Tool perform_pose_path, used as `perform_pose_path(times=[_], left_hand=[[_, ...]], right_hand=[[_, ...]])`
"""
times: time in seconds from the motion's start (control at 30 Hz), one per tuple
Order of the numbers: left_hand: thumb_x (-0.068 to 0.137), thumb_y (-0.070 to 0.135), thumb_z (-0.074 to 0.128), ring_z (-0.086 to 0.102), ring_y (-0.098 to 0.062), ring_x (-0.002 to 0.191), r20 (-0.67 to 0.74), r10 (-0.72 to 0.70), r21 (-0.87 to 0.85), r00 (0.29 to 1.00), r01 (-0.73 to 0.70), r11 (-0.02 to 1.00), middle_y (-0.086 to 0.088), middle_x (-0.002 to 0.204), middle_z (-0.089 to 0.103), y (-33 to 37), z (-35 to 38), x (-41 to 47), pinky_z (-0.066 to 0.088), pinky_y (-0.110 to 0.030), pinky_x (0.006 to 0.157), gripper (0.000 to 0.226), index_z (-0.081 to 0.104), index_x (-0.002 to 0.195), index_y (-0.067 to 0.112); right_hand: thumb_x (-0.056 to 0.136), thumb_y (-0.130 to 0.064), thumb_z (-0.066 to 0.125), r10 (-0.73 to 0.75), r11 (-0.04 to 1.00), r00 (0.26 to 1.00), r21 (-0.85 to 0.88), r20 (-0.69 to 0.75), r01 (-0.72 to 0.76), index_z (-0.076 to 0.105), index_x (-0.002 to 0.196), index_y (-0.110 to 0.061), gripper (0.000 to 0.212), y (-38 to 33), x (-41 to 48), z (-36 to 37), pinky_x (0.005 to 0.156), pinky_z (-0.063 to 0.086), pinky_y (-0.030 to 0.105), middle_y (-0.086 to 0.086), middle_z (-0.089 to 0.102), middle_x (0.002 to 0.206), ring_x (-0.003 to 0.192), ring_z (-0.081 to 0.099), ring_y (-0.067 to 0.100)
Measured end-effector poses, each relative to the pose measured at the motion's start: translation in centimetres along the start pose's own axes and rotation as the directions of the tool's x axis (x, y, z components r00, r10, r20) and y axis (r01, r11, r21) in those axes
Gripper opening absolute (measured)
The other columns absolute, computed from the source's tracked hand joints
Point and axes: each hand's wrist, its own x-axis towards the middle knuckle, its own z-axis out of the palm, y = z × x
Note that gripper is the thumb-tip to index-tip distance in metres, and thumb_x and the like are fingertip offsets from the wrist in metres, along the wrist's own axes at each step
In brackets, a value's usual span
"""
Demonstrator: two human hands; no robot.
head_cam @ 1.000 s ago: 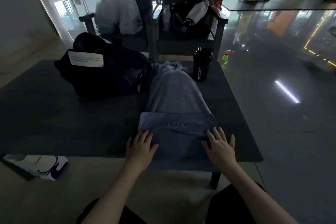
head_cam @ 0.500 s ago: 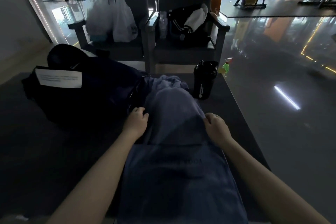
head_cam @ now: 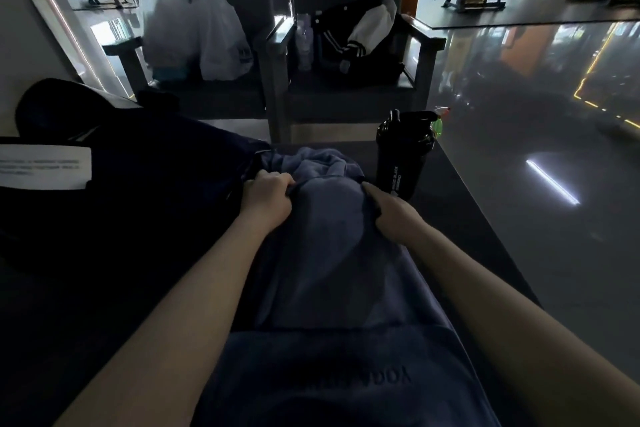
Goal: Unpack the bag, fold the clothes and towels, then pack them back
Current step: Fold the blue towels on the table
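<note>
A gym with a glossy dark floor (head_cam: 519, 107) lies beyond a dark surface (head_cam: 460, 218). At 11 o'clock an armchair (head_cam: 221, 94) holds white plastic bags (head_cam: 207, 31), and its twin (head_cam: 346, 94) at 12 o'clock holds a black-and-white jacket (head_cam: 356, 42) beside a clear bottle (head_cam: 304, 42). On the surface, a dark duffel bag (head_cam: 145, 191) fills 9 to 10 o'clock and a black shaker bottle (head_cam: 401, 156) stands at 1 o'clock. A blue-grey towel (head_cam: 329, 253) runs up the middle from 6 to 12 o'clock, its far end bunched against the bag. The left hand (head_cam: 270, 198) and right hand (head_cam: 391, 211) each have fingers curled and clamped on that far end, one at either side. The task looks early to midway. This towel is out of the bag and its near end appears doubled over, so a fold is under way but not finished. Packing back is not begun, and whether more clothes remain inside the bag cannot be told. As for writing, upside-down stitched lettering at 6 o'clock on the towel seems to read "YOGA". The shaker's white print includes what looks like "BLACK". The bag's white label (head_cam: 45, 166) carries lines too small to read.
</note>
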Motion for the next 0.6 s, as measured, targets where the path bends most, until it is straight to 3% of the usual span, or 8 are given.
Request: perform_pose_path(times=[0.1, 0.2, 0.27, 0.33, 0.43, 0.53, 0.6], left_hand=[[0.089, 0.013, 0.055, 0.054, -0.027, 0.099, -0.131, 0.039, -0.086, 0.991, -0.051, 0.995, -0.006, 0.102, 0.062, -0.1, -0.8, -1.3, 0.041, -0.037, 0.082, 0.012, 0.063, 0.098, 0.012], [0.087, 0.014, 0.061, 0.055, -0.024, 0.085, -0.153, 0.102, -0.183, 0.983, -0.129, 0.975, -0.002, 0.092, 0.056, 0.1, -2.4, -3.2, 0.046, -0.038, 0.073, 0.003, 0.058, 0.086, 0.012], [0.088, 0.014, 0.061, 0.055, -0.023, 0.080, -0.157, 0.139, -0.187, 0.978, -0.167, 0.968, 0.001, 0.089, 0.052, 0.4, -3.6, -4.6, 0.048, -0.040, 0.071, 0.005, 0.057, 0.085, 0.013], [0.089, 0.014, 0.059, 0.055, -0.024, 0.079, -0.158, 0.165, -0.147, 0.974, -0.188, 0.971, 0.003, 0.089, 0.052, 0.4, -4.6, -5.9, 0.048, -0.041, 0.069, 0.004, 0.056, 0.086, 0.014], [0.089, 0.014, 0.059, 0.057, -0.024, 0.076, -0.169, 0.162, -0.121, 0.972, -0.184, 0.975, 0.003, 0.089, 0.055, 0.1, -6.1, -7.7, 0.050, -0.041, 0.067, 0.005, 0.056, 0.085, 0.014], [0.088, 0.016, 0.062, 0.056, -0.023, 0.074, -0.174, 0.137, -0.131, 0.975, -0.161, 0.978, 0.003, 0.087, 0.055, -0.2, -7.4, -9.7, 0.049, -0.040, 0.066, 0.010, 0.054, 0.083, 0.013], [0.088, 0.018, 0.063, 0.056, -0.023, 0.073, -0.165, 0.116, -0.141, 0.979, -0.140, 0.980, 0.002, 0.086, 0.054, -0.2, -8.1, -11.3, 0.048, -0.040, 0.066, 0.012, 0.053, 0.083, 0.013]], right_hand=[[0.078, -0.001, 0.048, -0.007, 1.000, 0.990, -0.003, 0.140, 0.008, 0.013, 0.151, -0.032, 0.087, -0.3, 0.9, -0.9, 0.084, 0.037, 0.025, 0.016, 0.048, 0.139, 0.120, 0.049, 0.035], [0.077, -0.001, 0.051, -0.036, 0.999, 0.985, 0.014, 0.168, 0.035, 0.020, 0.151, -0.028, 0.085, -0.6, 0.7, -1.7, 0.097, 0.037, 0.027, 0.010, 0.045, 0.144, 0.128, 0.045, 0.030], [0.076, -0.003, 0.055, -0.065, 0.998, 0.991, -0.011, 0.119, 0.066, 0.033, 0.146, -0.024, 0.076, -1.1, 0.1, -2.1, 0.097, 0.039, 0.030, 0.007, 0.049, 0.140, 0.125, 0.047, 0.028], [0.076, -0.007, 0.057, -0.099, 0.989, 0.995, -0.106, 0.030, 0.101, 0.050, 0.130, -0.022, 0.056, -1.4, -0.8, -2.4, 0.083, 0.047, 0.033, 0.006, 0.056, 0.125, 0.111, 0.056, 0.030], [0.078, -0.008, 0.053, -0.092, 0.973, 0.984, -0.222, -0.153, 0.056, 0.061, 0.095, -0.017, 0.021, -2.1, -3.0, -3.5, 0.063, 0.037, 0.030, 0.005, 0.061, 0.101, 0.091, 0.061, 0.032], [0.078, -0.008, 0.052, -0.146, 0.920, 0.955, -0.391, -0.258, 0.035, 0.061, 0.086, -0.014, 0.014, -2.7, -5.8, -5.1, 0.065, 0.034, 0.030, 0.004, 0.065, 0.094, 0.089, 0.061, 0.030], [0.077, -0.010, 0.053, -0.189, 0.866, 0.939, -0.499, -0.287, 0.022, 0.063, 0.086, -0.015, 0.014, -3.1, -7.9, -6.2, 0.077, 0.036, 0.033, 0.003, 0.068, 0.091, 0.096, 0.057, 0.027]])
